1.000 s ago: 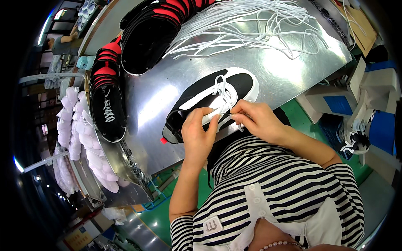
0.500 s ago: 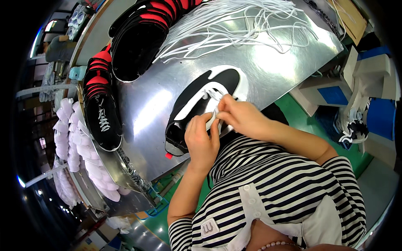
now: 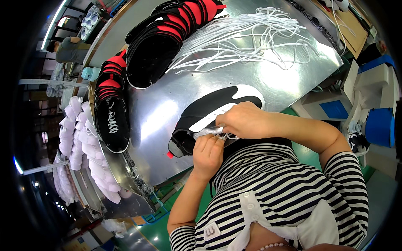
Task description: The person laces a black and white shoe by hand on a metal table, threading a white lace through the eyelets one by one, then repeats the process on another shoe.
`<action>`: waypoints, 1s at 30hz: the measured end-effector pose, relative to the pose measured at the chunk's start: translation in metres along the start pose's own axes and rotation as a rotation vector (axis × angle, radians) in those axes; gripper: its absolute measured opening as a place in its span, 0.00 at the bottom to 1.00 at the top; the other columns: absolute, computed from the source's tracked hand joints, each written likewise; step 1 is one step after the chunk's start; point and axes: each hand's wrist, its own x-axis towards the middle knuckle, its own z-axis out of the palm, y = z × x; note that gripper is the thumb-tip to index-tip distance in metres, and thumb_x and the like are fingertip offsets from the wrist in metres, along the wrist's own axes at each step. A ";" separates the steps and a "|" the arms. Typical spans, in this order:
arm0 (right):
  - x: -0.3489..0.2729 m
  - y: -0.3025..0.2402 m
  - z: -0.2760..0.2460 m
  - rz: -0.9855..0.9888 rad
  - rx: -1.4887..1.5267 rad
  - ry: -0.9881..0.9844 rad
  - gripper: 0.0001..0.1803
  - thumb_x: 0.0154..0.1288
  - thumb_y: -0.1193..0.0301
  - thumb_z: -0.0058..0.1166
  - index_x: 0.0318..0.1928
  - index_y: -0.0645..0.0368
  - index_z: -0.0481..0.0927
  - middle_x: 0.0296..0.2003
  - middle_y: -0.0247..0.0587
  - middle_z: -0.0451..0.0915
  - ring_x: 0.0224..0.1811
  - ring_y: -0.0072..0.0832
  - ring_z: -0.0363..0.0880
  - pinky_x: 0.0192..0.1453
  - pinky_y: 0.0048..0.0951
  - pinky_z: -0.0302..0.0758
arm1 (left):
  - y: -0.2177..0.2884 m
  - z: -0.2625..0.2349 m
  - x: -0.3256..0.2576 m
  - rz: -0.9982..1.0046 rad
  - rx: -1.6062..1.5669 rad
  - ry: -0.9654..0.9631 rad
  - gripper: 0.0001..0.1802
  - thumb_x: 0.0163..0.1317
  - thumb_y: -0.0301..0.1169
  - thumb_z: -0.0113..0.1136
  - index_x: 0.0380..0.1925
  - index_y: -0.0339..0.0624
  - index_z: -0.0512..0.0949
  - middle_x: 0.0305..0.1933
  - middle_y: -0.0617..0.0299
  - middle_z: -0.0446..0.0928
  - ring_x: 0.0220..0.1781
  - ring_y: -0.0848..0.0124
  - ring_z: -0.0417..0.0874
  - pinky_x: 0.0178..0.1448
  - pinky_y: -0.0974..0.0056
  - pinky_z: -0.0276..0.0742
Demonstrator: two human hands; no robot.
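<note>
A black shoe upper with white trim (image 3: 209, 113) lies at the near edge of a shiny metal table (image 3: 159, 138). Its white lace (image 3: 215, 133) runs between both hands. My left hand (image 3: 208, 152) pinches the lace at the shoe's near side. My right hand (image 3: 245, 120) rests on top of the shoe and grips the lace beside the left fingers. The two hands touch over the lacing area, hiding most of it.
A heap of loose white laces (image 3: 247, 37) spreads over the far table. Stacked black-and-red shoe uppers (image 3: 167, 37) lie at the far left, more black uppers (image 3: 111, 113) at the left edge. White shoe lasts (image 3: 79, 150) hang beyond. Blue-and-white machines (image 3: 368, 108) stand right.
The view has shifted and the shoe now sits closer to my body. Both hands have drawn together over the lacing, pulling the lace toward me.
</note>
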 end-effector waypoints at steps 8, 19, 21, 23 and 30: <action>-0.003 -0.002 -0.022 0.086 0.717 0.317 0.11 0.63 0.73 0.60 0.46 0.58 0.83 0.34 0.36 0.85 0.38 0.22 0.84 0.41 0.26 0.78 | -0.001 0.001 0.013 -0.110 -0.174 -0.063 0.16 0.49 0.15 0.69 0.34 0.37 0.71 0.31 0.53 0.75 0.31 0.55 0.78 0.35 0.58 0.73; 0.018 0.019 0.014 0.235 0.884 0.219 0.07 0.63 0.72 0.61 0.39 0.62 0.81 0.37 0.32 0.82 0.41 0.18 0.77 0.47 0.23 0.73 | 0.004 -0.010 0.032 -1.017 -0.657 0.028 0.29 0.65 0.31 0.63 0.61 0.35 0.61 0.44 0.55 0.80 0.42 0.73 0.81 0.49 0.69 0.77; 0.020 0.021 0.014 0.195 0.792 0.236 0.08 0.63 0.71 0.60 0.39 0.62 0.81 0.39 0.33 0.80 0.41 0.19 0.77 0.45 0.23 0.73 | -0.002 0.003 0.024 -0.994 -0.514 0.092 0.28 0.60 0.33 0.68 0.55 0.34 0.68 0.42 0.53 0.80 0.41 0.70 0.81 0.44 0.66 0.78; 0.021 0.020 0.013 0.168 0.719 0.228 0.10 0.64 0.70 0.60 0.41 0.62 0.81 0.41 0.35 0.79 0.42 0.20 0.77 0.45 0.24 0.73 | -0.002 0.013 0.021 -0.968 -0.384 0.204 0.25 0.55 0.36 0.73 0.47 0.36 0.74 0.40 0.53 0.80 0.39 0.65 0.80 0.44 0.62 0.75; -0.011 0.012 0.008 0.069 0.429 0.383 0.11 0.67 0.68 0.55 0.45 0.61 0.75 0.35 0.44 0.81 0.35 0.33 0.82 0.39 0.32 0.75 | 0.001 0.020 0.016 -0.932 -0.309 0.278 0.23 0.50 0.34 0.74 0.44 0.39 0.77 0.40 0.54 0.81 0.42 0.56 0.78 0.50 0.57 0.70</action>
